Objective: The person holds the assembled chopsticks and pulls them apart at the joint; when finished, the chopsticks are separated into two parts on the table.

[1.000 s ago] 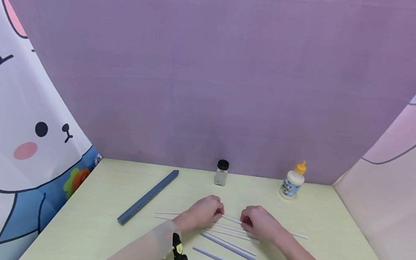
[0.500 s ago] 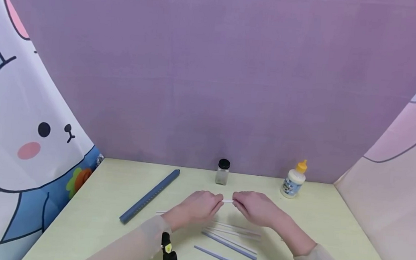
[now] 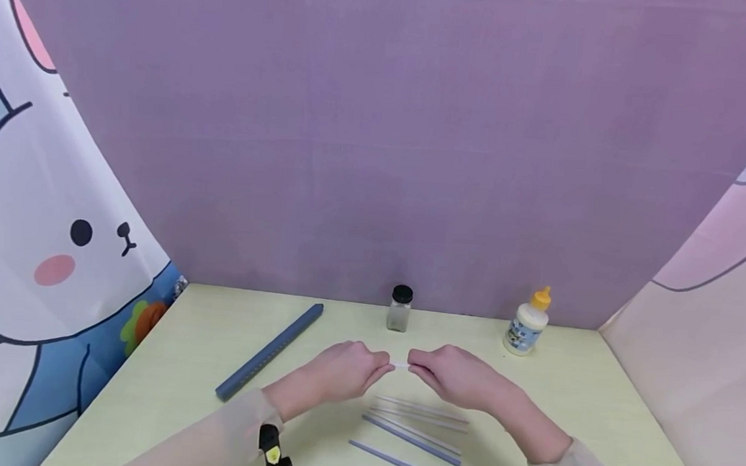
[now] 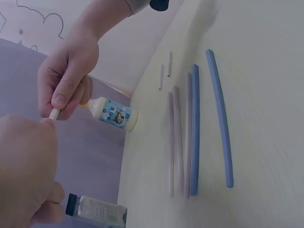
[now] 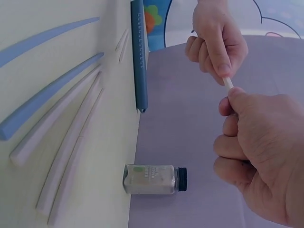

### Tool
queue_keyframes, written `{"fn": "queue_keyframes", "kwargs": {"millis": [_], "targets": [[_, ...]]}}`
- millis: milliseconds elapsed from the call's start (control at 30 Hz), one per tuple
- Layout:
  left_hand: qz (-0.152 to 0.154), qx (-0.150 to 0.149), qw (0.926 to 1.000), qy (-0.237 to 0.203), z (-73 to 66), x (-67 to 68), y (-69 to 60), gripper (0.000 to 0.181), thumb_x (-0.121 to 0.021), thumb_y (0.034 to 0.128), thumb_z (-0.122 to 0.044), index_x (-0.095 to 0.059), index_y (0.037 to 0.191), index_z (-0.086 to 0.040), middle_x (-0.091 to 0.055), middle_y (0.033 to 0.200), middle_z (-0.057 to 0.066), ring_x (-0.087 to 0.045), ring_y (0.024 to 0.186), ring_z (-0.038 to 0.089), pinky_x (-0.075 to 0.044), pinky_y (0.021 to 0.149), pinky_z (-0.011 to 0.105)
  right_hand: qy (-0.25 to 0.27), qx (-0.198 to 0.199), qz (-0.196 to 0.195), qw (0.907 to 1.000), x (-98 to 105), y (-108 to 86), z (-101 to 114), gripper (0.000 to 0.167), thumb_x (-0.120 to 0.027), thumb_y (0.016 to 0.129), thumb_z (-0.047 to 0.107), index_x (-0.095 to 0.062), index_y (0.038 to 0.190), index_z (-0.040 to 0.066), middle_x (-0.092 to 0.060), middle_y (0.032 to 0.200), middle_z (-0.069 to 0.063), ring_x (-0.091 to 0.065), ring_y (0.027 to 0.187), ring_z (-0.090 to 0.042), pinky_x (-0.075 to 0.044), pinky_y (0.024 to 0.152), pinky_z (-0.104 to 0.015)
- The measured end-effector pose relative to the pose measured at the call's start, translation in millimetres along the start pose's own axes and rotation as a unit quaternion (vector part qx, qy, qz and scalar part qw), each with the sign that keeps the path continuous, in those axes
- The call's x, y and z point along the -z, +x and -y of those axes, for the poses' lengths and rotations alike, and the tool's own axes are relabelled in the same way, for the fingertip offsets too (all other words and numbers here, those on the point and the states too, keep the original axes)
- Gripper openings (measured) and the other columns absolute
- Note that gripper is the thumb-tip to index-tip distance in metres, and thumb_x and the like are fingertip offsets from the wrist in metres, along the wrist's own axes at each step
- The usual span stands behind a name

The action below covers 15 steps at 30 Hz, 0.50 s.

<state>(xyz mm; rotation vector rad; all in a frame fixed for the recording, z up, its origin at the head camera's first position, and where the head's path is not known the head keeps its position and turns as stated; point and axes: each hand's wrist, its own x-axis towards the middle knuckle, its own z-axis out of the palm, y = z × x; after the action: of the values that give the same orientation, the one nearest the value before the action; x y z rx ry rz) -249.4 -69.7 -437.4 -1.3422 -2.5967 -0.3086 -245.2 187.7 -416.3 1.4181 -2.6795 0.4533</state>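
Note:
My left hand (image 3: 347, 370) and right hand (image 3: 457, 374) face each other above the table, pinching one thin white stick (image 3: 400, 365) between thumbs and curled fingers. Only a short length shows in the gap between them; the rest is covered by the hands. In the right wrist view, the same white stick (image 5: 228, 83) runs from the left hand (image 5: 218, 42) to the right hand (image 5: 270, 147). Beneath the hands lie several white sticks (image 3: 421, 415) and two blue sticks, one blue stick (image 3: 402, 465) nearest the front, the other blue stick (image 3: 412, 441) beside the white ones.
A long dark blue bar (image 3: 269, 352) with pale marks lies at left. A black-capped clear jar (image 3: 399, 311) and a white bottle (image 3: 525, 329) with an orange nozzle stand at the back. Short white pieces (image 4: 161, 77) show beyond the sticks in the left wrist view.
Both hands have lifted a white stick off the table and come closer together, narrowing the gap. Over the last half second they have shifted slightly left. The other sticks under them stay put.

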Motion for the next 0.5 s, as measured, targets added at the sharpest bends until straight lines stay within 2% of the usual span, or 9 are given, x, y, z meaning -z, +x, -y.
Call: {"fn": "queue_keyframes", "kwargs": {"millis": [300, 500], "targets": [[-0.004, -0.004, 0.9996, 0.026, -4.9, 3.0, 1.6, 0.034, -0.056, 0.1117, -0.028, -0.054, 0.081, -0.015, -0.029, 0.058, -0.012, -0.029, 0.05, 0.002, -0.027, 0.049, 0.018, 0.003, 0.001, 0.005, 1.0, 4.1, -4.5, 0.5, 0.018, -0.059, 0.109, 0.016, -0.056, 0.092, 0.014, -0.029, 0.068, 0.017, -0.032, 0.059, 0.006, -0.031, 0.057, -0.014], [-0.006, -0.002, 0.9997, 0.025, -8.2, 5.9, 0.1, 0.034, -0.056, 0.1116, -0.028, -0.054, 0.081, -0.015, -0.029, 0.058, -0.012, -0.029, 0.05, 0.002, -0.028, 0.048, 0.018, 0.011, 0.009, -0.001, 0.9999, 5.8, -6.7, 2.5, 0.018, -0.059, 0.109, 0.015, -0.055, 0.092, 0.015, -0.029, 0.069, 0.017, -0.033, 0.06, 0.006, -0.032, 0.057, -0.013]]}}
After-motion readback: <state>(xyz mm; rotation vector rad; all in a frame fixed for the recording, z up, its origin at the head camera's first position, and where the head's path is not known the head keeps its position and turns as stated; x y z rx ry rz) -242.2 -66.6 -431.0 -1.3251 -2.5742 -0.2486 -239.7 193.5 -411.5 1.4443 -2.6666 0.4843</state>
